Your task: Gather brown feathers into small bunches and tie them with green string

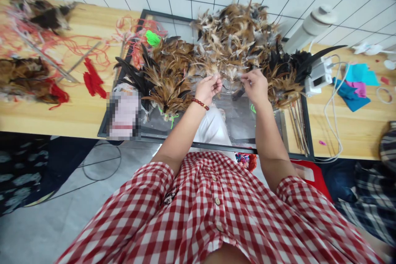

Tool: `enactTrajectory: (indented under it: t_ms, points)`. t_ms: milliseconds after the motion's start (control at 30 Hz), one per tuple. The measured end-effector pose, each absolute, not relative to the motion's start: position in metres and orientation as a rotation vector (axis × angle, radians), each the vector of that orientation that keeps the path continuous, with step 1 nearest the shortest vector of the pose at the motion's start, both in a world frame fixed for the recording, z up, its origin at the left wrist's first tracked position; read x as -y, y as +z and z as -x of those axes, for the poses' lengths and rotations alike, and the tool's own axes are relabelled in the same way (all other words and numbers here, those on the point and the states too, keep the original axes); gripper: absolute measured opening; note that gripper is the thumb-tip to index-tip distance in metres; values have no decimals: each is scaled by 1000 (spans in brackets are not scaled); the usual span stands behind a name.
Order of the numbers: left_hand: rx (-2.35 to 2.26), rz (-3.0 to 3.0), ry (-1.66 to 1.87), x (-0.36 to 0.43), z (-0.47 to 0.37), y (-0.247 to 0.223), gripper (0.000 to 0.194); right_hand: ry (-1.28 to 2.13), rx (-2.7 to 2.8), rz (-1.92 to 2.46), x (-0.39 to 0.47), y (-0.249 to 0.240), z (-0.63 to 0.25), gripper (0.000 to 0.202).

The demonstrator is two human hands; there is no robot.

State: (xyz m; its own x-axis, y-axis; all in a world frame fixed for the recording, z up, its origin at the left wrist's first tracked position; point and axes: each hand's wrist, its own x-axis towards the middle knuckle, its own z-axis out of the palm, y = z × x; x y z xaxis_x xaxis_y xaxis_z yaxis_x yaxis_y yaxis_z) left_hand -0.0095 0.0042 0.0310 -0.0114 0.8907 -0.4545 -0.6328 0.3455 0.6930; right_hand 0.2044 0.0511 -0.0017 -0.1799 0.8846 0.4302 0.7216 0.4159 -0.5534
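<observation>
A large heap of brown, tan and white feathers [238, 37] lies just beyond my hands. My left hand [208, 87], with a beaded bracelet [200, 104] at the wrist, is closed in a pinch at the heap's near edge. Across a small gap, my right hand [256, 85] also has its fingertips pinched together beside pale feathers. What either pinch holds is too small to make out. Brown feather bunches [168, 78] tied with green yarn lie left of my left hand. More brown and black feathers [281, 82] are right of my right hand.
A black-framed glass panel [244, 126] lies under the feathers. Nearby are a blurred-out object [123, 113], green yarn [152, 38], red yarn [93, 78], a white power strip [318, 76] with cables, thin sticks [298, 126] and coloured cloth pieces [355, 86]. People sit on both sides.
</observation>
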Motion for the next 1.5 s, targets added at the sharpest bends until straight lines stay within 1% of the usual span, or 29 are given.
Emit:
enactTrajectory:
  t_ms: [100, 200, 267, 333, 467, 500, 567, 733, 933, 1167, 1333, 1500]
  points:
    - [-993, -299, 1238, -4, 9, 33, 11, 182, 2053, 1474, -50, -10, -204, 18]
    - [-984, -294, 1233, -3, 9, 34, 14, 183, 2045, 1499, -48, -12, -197, 14]
    - [-984, -304, 1231, -3, 9, 33, 13, 226, 1960, 1440, -49, -10, -193, 22]
    - [-990, -325, 1229, -3, 8, 32, 11, 379, 1789, 1342, -50, -6, -189, 34]
    - [-1005, -401, 1193, -2, 7, 30, 11, 965, 1420, 1185, -53, -2, -177, 57]
    - [-1010, -420, 1174, -1, 6, 29, 11, 1062, 1368, 1164, -52, -2, -174, 61]
    - [-1014, -450, 1138, 0, 5, 28, 12, 1138, 1309, 1140, -50, -2, -166, 67]
    - [-960, -489, 1021, 2, 2, 26, 13, 1087, 1295, 1098, -41, -1, -151, 65]
    - [-982, -453, 1067, 1, 2, 27, 19, 1027, 1377, 1121, -38, 3, -148, 61]
    - [-997, -449, 1070, 2, 1, 32, 22, 1232, 1274, 1113, -38, 1, -147, 61]
    - [-999, -487, 994, 3, 0, 33, 21, 1087, 1217, 1027, -38, -2, -144, 57]
    - [-1030, -528, 965, 5, -2, 36, 23, 1081, 1245, 1045, -38, -6, -143, 56]
